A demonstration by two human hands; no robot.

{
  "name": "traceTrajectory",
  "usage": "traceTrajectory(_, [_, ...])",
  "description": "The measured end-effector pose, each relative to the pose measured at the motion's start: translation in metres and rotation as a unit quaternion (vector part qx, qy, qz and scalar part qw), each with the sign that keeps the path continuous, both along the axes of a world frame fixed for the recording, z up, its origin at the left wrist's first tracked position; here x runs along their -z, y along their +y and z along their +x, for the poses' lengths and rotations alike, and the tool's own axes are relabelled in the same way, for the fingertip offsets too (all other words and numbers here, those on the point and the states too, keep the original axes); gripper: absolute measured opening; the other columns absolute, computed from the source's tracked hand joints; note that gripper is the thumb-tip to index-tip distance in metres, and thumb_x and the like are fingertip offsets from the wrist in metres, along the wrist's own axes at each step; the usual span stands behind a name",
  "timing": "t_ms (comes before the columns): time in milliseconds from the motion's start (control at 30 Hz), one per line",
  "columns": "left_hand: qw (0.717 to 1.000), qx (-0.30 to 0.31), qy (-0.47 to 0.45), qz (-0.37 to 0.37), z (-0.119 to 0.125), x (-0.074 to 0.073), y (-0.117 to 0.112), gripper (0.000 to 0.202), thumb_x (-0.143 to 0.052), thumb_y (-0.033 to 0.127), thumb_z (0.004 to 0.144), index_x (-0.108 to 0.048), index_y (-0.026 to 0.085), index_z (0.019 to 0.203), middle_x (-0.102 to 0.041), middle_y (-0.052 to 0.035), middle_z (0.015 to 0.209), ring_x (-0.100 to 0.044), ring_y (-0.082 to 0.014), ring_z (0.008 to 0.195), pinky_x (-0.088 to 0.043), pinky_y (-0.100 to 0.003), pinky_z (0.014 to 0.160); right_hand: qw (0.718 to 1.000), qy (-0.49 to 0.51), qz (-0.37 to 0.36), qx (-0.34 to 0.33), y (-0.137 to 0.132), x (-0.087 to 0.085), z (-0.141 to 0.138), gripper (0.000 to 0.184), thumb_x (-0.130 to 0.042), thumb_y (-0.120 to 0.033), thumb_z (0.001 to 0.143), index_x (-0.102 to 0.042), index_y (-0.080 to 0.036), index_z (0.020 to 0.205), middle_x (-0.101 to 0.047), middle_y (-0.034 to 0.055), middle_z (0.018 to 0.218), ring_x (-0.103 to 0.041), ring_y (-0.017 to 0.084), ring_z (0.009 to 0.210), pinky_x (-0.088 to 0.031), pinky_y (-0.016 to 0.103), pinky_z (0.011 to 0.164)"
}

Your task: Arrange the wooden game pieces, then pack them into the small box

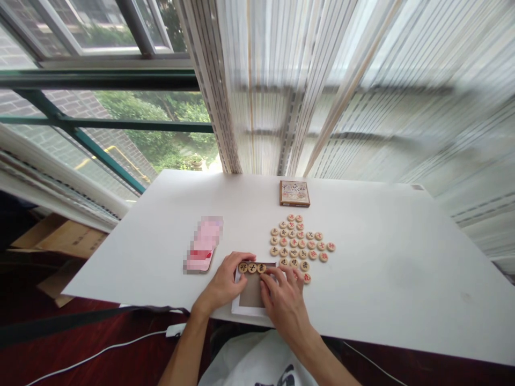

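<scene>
At a white rectangular table [402,257] by the window, a pink phone [203,244] lies just left of a shallow white-rimmed cardboard tray with a brown floor [251,292]. The left hand [223,284] rests loosely curled on the tray's left corner, gripping nothing that shows. Three round wooden chess discs [252,267] line the tray's far edge. The right hand [284,300] lies over the tray's right side, fingers extended; whether it pinches a disc cannot be told. A cluster of matching wooden discs [300,241] sits just right of and beyond the tray, and a small brown printed box [295,193] lies farther beyond.
</scene>
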State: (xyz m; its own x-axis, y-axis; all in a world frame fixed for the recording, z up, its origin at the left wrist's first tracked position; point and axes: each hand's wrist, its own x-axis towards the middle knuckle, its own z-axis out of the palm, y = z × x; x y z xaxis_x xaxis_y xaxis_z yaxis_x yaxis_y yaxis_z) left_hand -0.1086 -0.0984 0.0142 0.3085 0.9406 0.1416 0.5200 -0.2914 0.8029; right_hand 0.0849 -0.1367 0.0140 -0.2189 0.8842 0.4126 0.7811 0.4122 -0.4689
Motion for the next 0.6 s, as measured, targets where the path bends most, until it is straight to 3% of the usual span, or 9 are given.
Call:
traceTrajectory(167, [1.0, -0.005, 0.001, 0.0, 0.0008, 0.0004, 0.0008, 0.05, -0.051, 0.001, 0.079, -0.061, 0.025, 0.122, -0.064, -0.0064, 0.12, -0.06, -0.0216, 0.114, -0.048, -0.04, 0.103, 1.0, 0.003, 0.0, -0.002, -0.0001, 0.0013, 0.0003, 0.019, -0.061, -0.014, 0.091, -0.068, -0.026, 0.104, -0.069, 0.0046, 0.107, -0.054, 0.027, 0.108, -0.033, 0.051, 0.102])
traceTrajectory(600, [1.0, -0.011, 0.022, 0.011, 0.0045, 0.0015, 0.0009, 0.047, -0.057, 0.003, 0.079, -0.061, 0.025, 0.12, -0.065, -0.0054, 0.117, -0.06, -0.0214, 0.11, -0.048, -0.04, 0.101, 1.0, 0.011, 0.0, 0.001, 0.001, 0.0041, -0.0001, 0.016, -0.065, -0.016, 0.09, -0.068, -0.026, 0.102, -0.07, 0.0026, 0.107, -0.054, 0.026, 0.11, -0.03, 0.05, 0.104])
